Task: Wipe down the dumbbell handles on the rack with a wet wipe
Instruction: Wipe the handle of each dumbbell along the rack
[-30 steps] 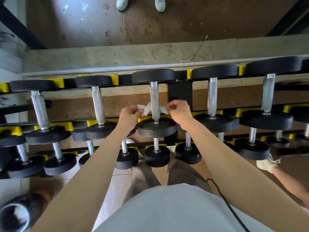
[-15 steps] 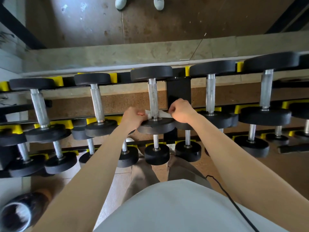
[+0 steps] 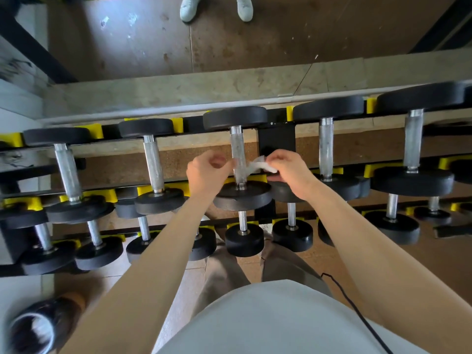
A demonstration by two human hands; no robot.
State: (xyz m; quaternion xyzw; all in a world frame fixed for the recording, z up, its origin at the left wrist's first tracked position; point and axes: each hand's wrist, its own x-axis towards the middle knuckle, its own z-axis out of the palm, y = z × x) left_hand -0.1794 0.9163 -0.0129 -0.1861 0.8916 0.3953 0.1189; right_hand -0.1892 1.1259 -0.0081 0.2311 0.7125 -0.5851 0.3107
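Two hands at the middle dumbbell's handle on the top tier of the rack (image 3: 275, 139), a wet wipe on its right side.

At far left, two dumbbells lie in yellow cradles (image 3: 176, 125), their knurled steel handles bare. The left hand (image 3: 208, 172) sits just left of the middle dumbbell handle (image 3: 237, 154), its fingers curled against the bar's edge; no wipe shows in them, and I cannot tell whether they pinch a hidden end. The wet wipe (image 3: 258, 166), white and crumpled, lies against the lower part of that handle and trails to the right. There the right hand (image 3: 291, 172) pinches it between thumb and fingertips, above the near black weight plate (image 3: 242, 198). Two more dumbbells lie further right, with smaller ones on the lower tiers. A pair of pale shoes (image 3: 189, 8) stands on the floor beyond the rack.
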